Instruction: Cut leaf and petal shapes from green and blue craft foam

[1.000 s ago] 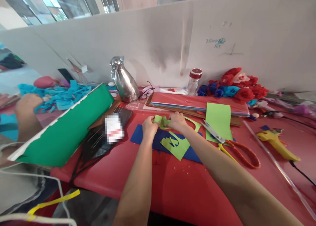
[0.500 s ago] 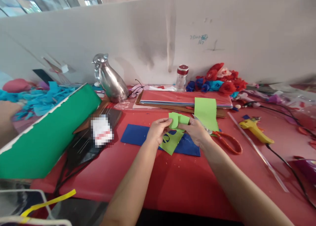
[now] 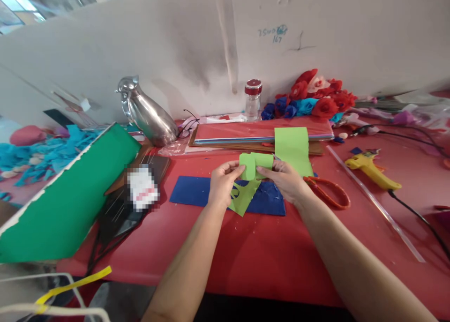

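Observation:
Between my two hands is a folded piece of light green paper (image 3: 249,166), pinched on its left side by my left hand (image 3: 222,183) and on its right by my right hand (image 3: 286,179). Below it, a green sheet with cut-out holes (image 3: 244,198) lies on a dark blue rectangle (image 3: 191,190). Scissors with orange handles (image 3: 332,202) rest beside my right hand, their blades mostly hidden behind it. A larger light green strip (image 3: 291,144) leans over the paper stack just beyond.
A yellow glue gun (image 3: 372,169) and a clear glue stick (image 3: 379,207) lie right on the red table (image 3: 253,256). At the back stand a steel jug (image 3: 149,116), a glass bottle (image 3: 252,99), stacked coloured sheets (image 3: 232,133) and paper flowers (image 3: 323,97). A green board (image 3: 70,195) slants at left.
My hands have turned the green paper slightly, so its folded pieces now sit more level and spread wider. The camera view has shifted a little. Both hands keep their pinch.

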A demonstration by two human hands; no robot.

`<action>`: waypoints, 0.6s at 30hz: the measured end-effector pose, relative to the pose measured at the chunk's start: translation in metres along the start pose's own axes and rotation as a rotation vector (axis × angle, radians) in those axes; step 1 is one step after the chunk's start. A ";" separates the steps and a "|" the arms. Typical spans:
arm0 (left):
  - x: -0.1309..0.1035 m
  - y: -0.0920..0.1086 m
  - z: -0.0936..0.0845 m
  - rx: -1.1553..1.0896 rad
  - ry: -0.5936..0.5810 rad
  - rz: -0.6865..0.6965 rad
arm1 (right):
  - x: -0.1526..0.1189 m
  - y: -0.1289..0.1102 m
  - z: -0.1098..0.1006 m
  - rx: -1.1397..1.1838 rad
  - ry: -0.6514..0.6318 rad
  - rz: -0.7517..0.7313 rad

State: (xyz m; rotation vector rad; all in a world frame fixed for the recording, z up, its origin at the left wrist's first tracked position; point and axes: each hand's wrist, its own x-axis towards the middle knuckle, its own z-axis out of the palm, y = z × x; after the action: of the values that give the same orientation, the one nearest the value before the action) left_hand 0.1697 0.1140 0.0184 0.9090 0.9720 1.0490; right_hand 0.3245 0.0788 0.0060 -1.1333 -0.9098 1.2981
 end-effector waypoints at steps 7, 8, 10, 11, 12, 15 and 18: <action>0.002 -0.001 -0.003 -0.051 0.002 -0.043 | -0.002 -0.004 0.000 0.040 0.093 0.034; 0.002 -0.002 -0.003 -0.057 0.000 -0.052 | -0.002 -0.004 0.001 0.028 0.101 0.055; 0.003 -0.003 -0.004 -0.057 0.003 -0.058 | -0.002 -0.005 0.003 0.003 0.108 0.101; 0.004 -0.004 -0.004 -0.052 0.006 -0.055 | -0.002 -0.005 0.005 0.001 0.109 0.118; 0.004 -0.005 -0.004 -0.045 0.010 -0.051 | -0.003 -0.005 0.006 0.004 0.104 0.130; 0.005 -0.007 -0.005 -0.026 0.025 -0.049 | -0.004 -0.006 0.008 0.012 0.068 0.135; 0.005 -0.006 -0.004 -0.021 0.036 -0.055 | -0.005 -0.007 0.009 -0.004 0.019 0.128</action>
State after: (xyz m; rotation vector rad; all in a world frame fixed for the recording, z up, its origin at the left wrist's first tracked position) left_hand 0.1685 0.1176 0.0106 0.8434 1.0090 1.0304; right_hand 0.3169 0.0753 0.0154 -1.2216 -0.8375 1.3872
